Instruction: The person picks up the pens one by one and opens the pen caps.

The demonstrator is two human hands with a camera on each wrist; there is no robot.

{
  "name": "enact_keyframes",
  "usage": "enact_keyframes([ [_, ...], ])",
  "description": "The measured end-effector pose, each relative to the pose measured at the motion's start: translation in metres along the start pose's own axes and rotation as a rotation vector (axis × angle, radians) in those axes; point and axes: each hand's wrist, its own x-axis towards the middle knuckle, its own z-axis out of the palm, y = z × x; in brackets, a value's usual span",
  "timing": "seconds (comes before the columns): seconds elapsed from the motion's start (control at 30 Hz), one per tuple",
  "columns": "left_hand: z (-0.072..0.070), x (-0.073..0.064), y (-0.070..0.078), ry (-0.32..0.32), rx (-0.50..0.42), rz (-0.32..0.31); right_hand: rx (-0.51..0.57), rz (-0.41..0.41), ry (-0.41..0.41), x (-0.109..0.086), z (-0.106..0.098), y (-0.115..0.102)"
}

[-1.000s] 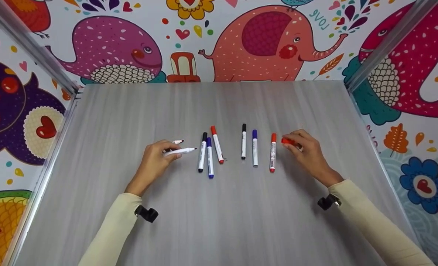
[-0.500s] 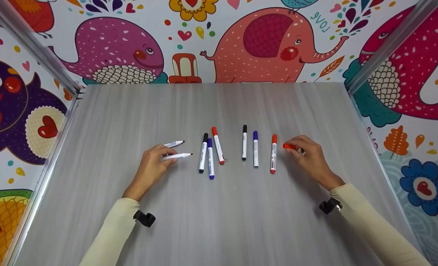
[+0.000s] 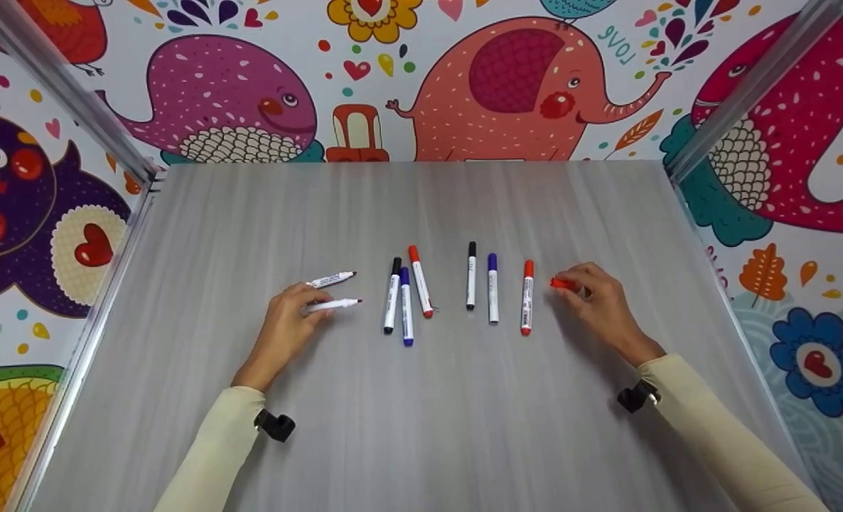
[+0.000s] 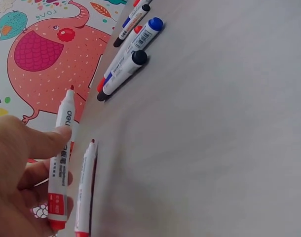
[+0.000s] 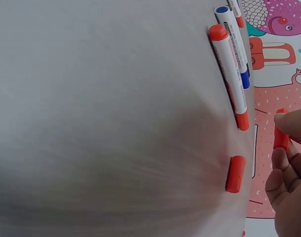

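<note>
My left hand (image 3: 283, 331) holds an uncapped red marker (image 4: 60, 170) between thumb and fingers, its bare tip aimed up and away in the left wrist view. Below it on the table lies a second uncapped red marker (image 4: 85, 192), whose rear end the hand partly hides in the head view. On the right side, my right hand (image 3: 599, 306) pinches a red cap (image 5: 281, 134) above the table. Another red cap (image 5: 235, 174) lies on the tabletop under that hand, seen in the right wrist view.
Left of centre lie capped black (image 3: 392, 297), blue (image 3: 406, 308) and red (image 3: 420, 281) markers. Right of these are black (image 3: 471, 276), blue (image 3: 492, 290) and red (image 3: 527, 299) ones. A printed wall (image 3: 364, 78) borders the grey table (image 3: 421, 419).
The left hand has drawn back leftward and nearer with its marker, uncovering more of the uncapped marker on the table. The right hand, still pinching the cap, has shifted slightly right.
</note>
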Motion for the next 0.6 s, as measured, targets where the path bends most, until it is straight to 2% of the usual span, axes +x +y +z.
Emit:
enact_keyframes([
  [0.1,0.000,0.000,-0.004,0.016,0.007,0.007,-0.008,0.009,-0.001,-0.001,0.000,0.004],
  [0.33,0.002,-0.001,-0.009,0.033,0.043,-0.019,-0.001,0.027,0.015,-0.003,0.001,0.019],
  [0.6,0.006,-0.005,-0.014,0.052,0.058,-0.030,-0.009,0.083,-0.001,-0.004,0.003,0.028],
])
